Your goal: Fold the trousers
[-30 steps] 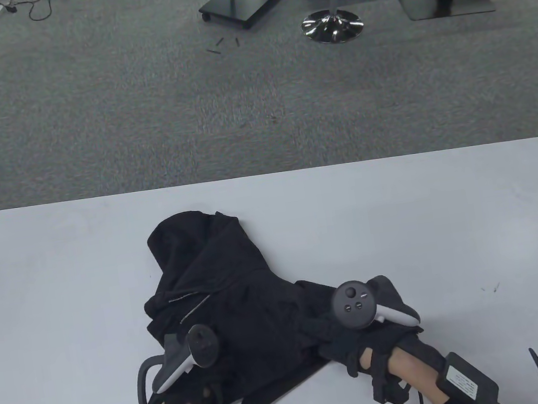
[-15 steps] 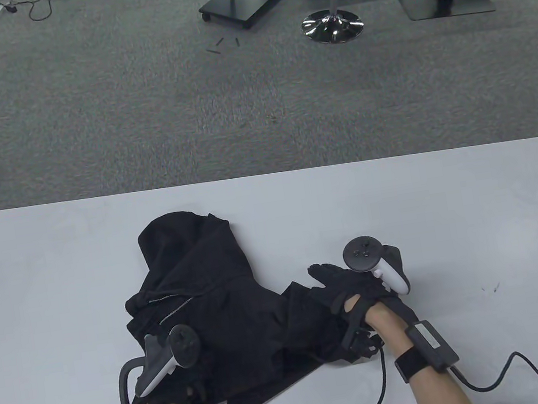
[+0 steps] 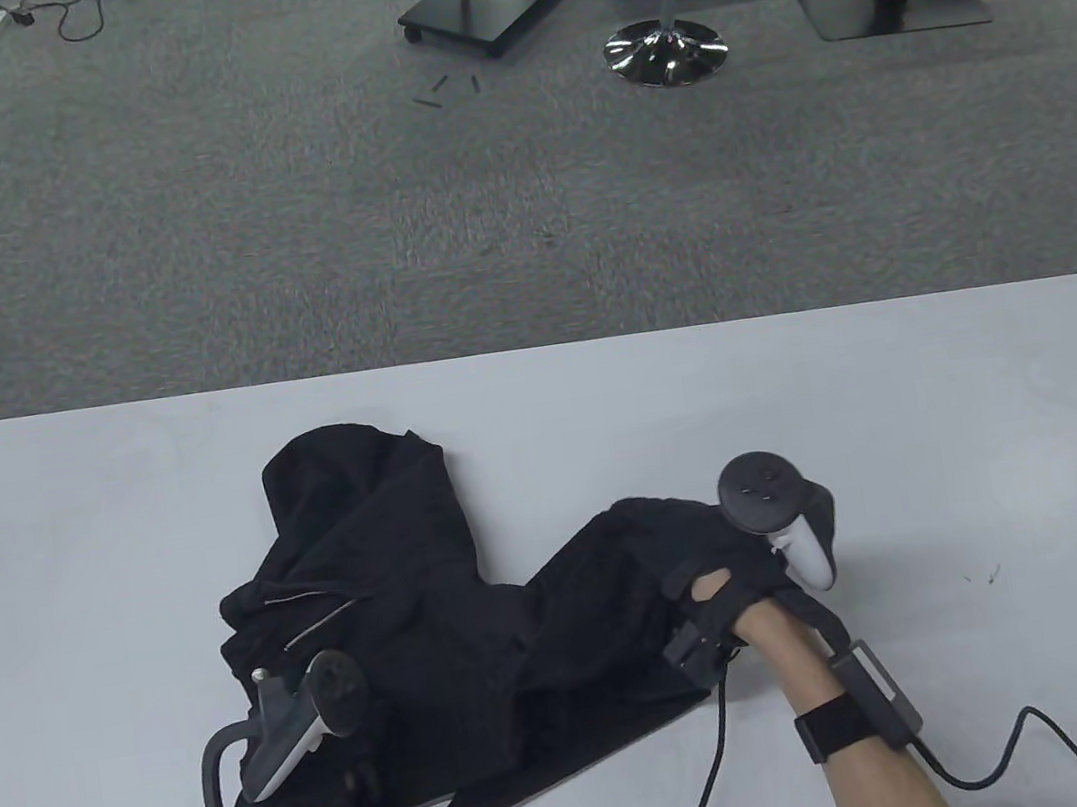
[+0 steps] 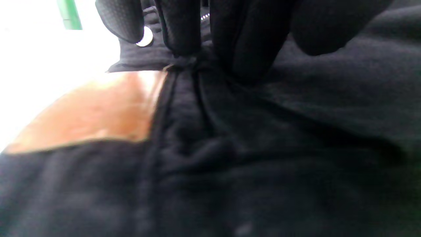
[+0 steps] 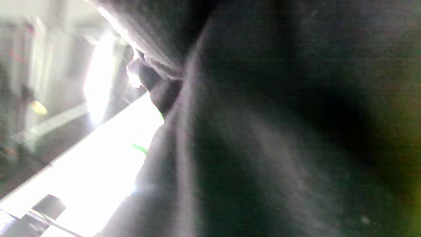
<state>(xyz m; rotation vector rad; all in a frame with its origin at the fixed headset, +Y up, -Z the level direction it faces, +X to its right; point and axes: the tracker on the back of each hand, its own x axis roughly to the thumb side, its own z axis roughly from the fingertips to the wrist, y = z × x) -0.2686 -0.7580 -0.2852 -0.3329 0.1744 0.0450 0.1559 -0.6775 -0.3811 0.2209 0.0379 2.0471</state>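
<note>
The black trousers [image 3: 430, 622] lay crumpled on the white table [image 3: 956, 422], left of centre & near the front edge, w/ one bunched part reaching toward the far side, a zip showing mid-heap, and a flat bit of cloth poking out at the near edge. The left hand [image 3: 335, 767] sat at the near-left end of the heap; in the left wrist view its gloved fingers [image 4: 250, 39] came down into the fabric and looked pinched on a gathered fold, so it read as gripping the trousers. The right hand [image 3: 715, 569] was on the right end of the cloth, where a ridge of fabric stood raised up toward it; its fingers were hidden under the tracker and glove in the table view, and the right wrist view was mostly dark blur, so whether it gripped or just pressed couldn't be told. Judged from the layout, the job was at the spreading-out stage, no fold made yet. Risks from here: w/ the cloth this bunched, either hand may have hold of more than one layer, so a pull apart could drag the whole heap rather than open it. The legs looked twisted over each other, and a fold made on top of that would likely trap creases. The heap also lay close to the table's near edge, so a tug toward the person could slide part of it off.
</note>
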